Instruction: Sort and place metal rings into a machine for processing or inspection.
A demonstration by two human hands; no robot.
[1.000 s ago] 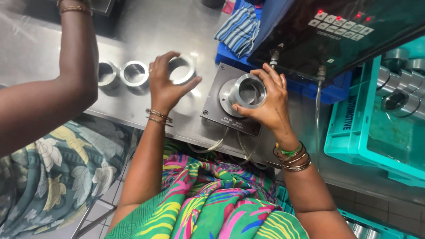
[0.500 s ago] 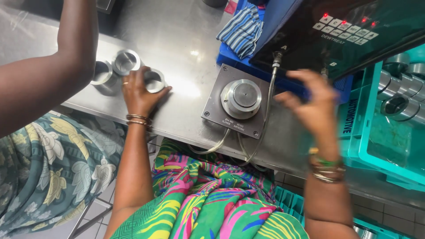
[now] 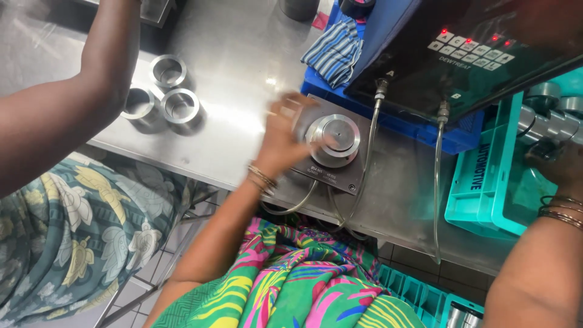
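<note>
My left hand (image 3: 284, 130) is blurred, fingers apart and holding nothing, at the left edge of a round steel gauging plug (image 3: 334, 138) on a grey base plate (image 3: 340, 176). My right hand (image 3: 555, 167) is inside a teal crate (image 3: 480, 194) at the right, touching several steel rings (image 3: 542, 97); its grip is hidden. Three steel rings (image 3: 167, 91) stand grouped on the steel table (image 3: 237, 67) at the left.
Another person's arm (image 3: 67, 115) reaches over the table's left side above the three rings. A black control box (image 3: 473, 48) with red lights rests on a blue tray (image 3: 395, 118), with two hoses (image 3: 437, 176) hanging down. A striped cloth (image 3: 335, 51) lies behind the plate.
My left hand carried a ring from the plug to the group at the left, let go and swung back to the plug. My right hand left the plug and reached into the teal crate.
</note>
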